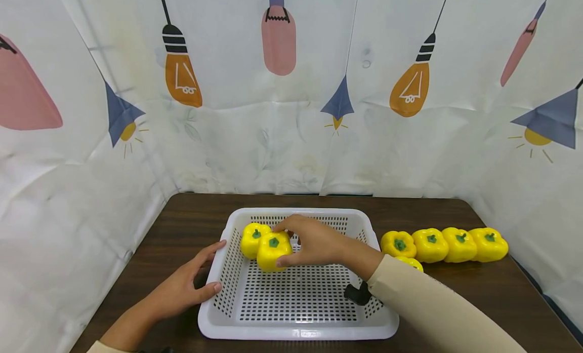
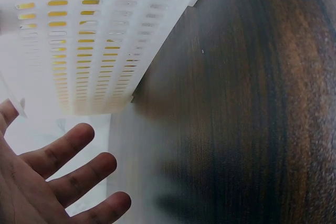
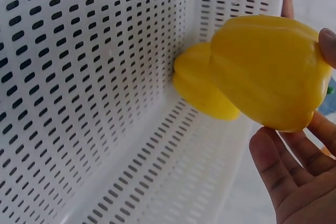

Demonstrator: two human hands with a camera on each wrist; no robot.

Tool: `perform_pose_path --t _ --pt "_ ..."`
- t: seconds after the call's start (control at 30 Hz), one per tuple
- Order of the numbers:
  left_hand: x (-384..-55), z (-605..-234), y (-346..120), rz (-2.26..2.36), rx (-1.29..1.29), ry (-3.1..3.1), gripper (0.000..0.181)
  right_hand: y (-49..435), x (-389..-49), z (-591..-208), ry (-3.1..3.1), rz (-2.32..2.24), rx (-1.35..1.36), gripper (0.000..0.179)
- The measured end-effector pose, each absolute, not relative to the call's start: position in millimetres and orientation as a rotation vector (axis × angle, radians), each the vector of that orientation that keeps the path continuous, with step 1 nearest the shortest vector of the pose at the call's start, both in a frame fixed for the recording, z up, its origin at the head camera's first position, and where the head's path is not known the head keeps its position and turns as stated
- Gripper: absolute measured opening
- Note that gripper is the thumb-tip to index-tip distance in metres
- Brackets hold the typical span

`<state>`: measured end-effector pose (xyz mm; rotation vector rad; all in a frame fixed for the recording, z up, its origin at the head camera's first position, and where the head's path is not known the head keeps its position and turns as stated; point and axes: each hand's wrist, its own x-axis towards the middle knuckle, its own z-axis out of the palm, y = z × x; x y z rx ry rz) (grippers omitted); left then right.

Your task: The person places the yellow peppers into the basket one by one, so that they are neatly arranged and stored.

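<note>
A yellow bell pepper (image 1: 273, 251) with a green stem is held over the left part of a white perforated plastic basket (image 1: 298, 331). My right hand (image 1: 319, 241) grips it between thumb and fingers; the right wrist view shows this held pepper (image 3: 270, 72) up close. Behind it, in the basket's far left corner, lies a second yellow bell pepper (image 1: 252, 236), partly hidden. At the basket's left rim is my left hand (image 1: 179, 282), its index fingertip and thumb touching the edge. Its other fingers spread loosely outside the wall in the left wrist view.
A row of several yellow bell peppers (image 1: 430, 245) stands on the dark wooden table (image 1: 200, 211), right of the basket. Another pepper (image 1: 411, 263) in front of them is partly covered by the right sleeve. White printed cloth (image 1: 255, 150) hangs behind and beside the table.
</note>
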<state>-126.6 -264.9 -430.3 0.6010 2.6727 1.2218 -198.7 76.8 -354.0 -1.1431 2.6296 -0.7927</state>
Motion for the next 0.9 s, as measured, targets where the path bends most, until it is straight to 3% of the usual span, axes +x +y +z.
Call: perform_pose_path --t 0.9 --pt "-126 -430 -264 1.222 0.563 2.663 0.081 49 -201 -380 2.634 -0.709 -1.152 0.075"
